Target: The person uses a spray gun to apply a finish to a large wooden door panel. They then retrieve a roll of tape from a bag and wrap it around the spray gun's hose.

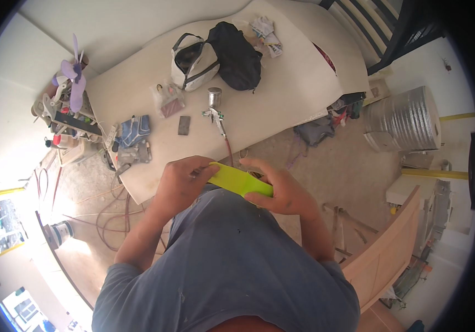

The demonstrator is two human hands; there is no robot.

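A flat yellow-green piece point(236, 180), like a strip or sheet, is held in front of my body between both hands. My left hand point(185, 180) pinches its left end between thumb and fingers. At the other end, my right hand point(279, 188) grips it with the thumb on the near side; some of its fingers are hidden behind. What the piece is made of I cannot make out. Beyond my hands a spray gun point(214, 113) with a metal cup lies on the covered table, its reddish hose point(228, 148) running toward me. A dark flat rectangle point(184, 125) rests beside it.
On the table point(273, 105) are a white-and-black bag point(195, 62), a black bag point(235, 55), a clear plastic bag point(168, 102) and blue folded cloth point(134, 130). A purple-bladed fan point(73, 72) stands left. Hoses point(110, 216) coil on the floor. At right are a silvery drum point(406, 120) and a wooden panel point(384, 249).
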